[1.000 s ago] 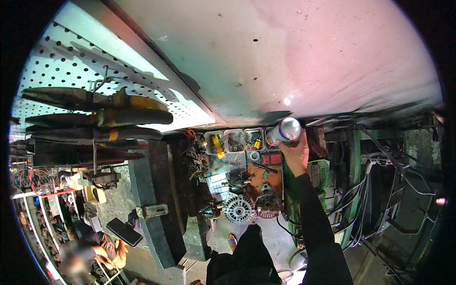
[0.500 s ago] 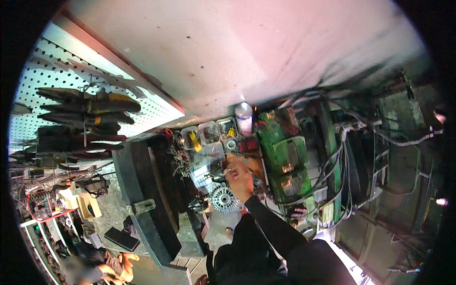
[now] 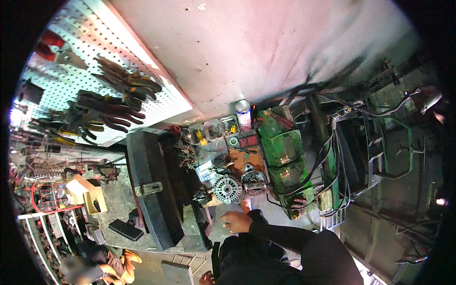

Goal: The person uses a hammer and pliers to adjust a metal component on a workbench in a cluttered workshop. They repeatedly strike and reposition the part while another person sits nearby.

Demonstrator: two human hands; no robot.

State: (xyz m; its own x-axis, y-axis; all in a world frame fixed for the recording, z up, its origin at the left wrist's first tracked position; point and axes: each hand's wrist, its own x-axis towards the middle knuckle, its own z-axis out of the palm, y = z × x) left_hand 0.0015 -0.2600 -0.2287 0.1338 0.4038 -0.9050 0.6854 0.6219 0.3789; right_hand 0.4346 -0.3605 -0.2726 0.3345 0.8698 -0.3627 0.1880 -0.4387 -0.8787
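My right hand (image 3: 236,222) is just in front of the bench edge, its fingers curled together. Anything inside them is hidden. Beyond it on the bench lies a round, slotted silver alternator housing (image 3: 227,189). Beside that, to the right, is a second alternator part (image 3: 253,180), open and dark inside, on a brown, stained board (image 3: 244,159). A small patch of skin shows just below this part; I cannot tell whose it is. At the lower edge, left of my body, part of what seems my left hand (image 3: 207,278) appears, its fingers unclear.
Clear bins of small parts (image 3: 213,129) and a spray can (image 3: 243,115) stand against the wall. A green machine (image 3: 287,159) with cables is on the right. To the left are a black metal box (image 3: 154,190) and pliers (image 3: 114,107) on a pegboard. Another person sits lower left.
My right hand has drawn back from the board toward my body, uncovering the second alternator part. The whole view has shifted, showing more of the pegboard's tools.
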